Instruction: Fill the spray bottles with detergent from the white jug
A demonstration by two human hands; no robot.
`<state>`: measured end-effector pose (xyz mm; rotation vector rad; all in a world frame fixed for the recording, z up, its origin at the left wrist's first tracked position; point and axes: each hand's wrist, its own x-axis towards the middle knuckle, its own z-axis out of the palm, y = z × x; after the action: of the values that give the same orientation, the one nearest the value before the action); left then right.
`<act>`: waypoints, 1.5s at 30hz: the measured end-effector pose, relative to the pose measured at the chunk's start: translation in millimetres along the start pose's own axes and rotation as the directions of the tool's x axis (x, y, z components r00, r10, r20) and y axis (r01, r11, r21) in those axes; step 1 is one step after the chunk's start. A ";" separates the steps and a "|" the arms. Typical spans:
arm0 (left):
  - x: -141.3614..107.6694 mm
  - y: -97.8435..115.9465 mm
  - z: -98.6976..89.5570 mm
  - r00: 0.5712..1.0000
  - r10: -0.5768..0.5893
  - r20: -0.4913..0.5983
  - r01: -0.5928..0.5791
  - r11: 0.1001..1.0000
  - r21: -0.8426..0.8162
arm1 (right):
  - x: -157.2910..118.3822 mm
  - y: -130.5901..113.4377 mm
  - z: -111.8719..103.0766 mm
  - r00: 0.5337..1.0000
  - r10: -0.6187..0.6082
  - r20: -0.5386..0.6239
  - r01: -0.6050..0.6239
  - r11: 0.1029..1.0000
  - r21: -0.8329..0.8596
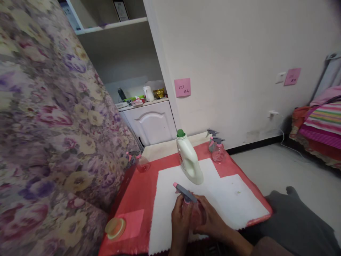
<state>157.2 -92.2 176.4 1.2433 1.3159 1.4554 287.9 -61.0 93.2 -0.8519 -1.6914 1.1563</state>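
Note:
A clear pink spray bottle (197,214) with a grey and pink spray head is held between both hands near the front of the white cloth (165,199). My left hand (180,217) is closed round its neck and left side, just under the spray head. Wrapped round the right side of the bottle body is my right hand (210,217). Beyond them stands a pale green jug (189,160) with a green cap, upright on the cloth. Two more spray bottles, one of them pink (218,154), are at the back right, and another (142,163) is at the back left.
A round yellowish container (115,228) sits on the red table cover (133,199) at the front left, beside a pink paper (134,218). A floral curtain (61,142) hangs along the left. Behind are a white cabinet (153,122) and the wall.

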 end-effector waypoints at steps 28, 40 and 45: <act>2.8 -3.0 1.2 0.996 0.054 -0.064 -0.050 0.997 0.062 | 0.4 -6.9 -2.5 1.000 -0.017 -0.005 0.017 1.000 0.024; 1.7 3.1 2.6 0.999 -0.004 -0.046 0.006 0.999 0.036 | -0.3 -11.5 -3.8 1.000 0.008 0.004 -0.008 1.000 0.018; 6.3 1.3 7.1 0.986 0.051 -0.158 -0.055 0.998 -0.026 | -0.4 -0.7 -1.3 1.000 0.010 -0.011 -0.010 1.000 -0.014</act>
<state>163.0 -84.8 178.4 1.1713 1.3675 1.6334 289.2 -61.2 93.9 -0.8740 -1.6901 1.1462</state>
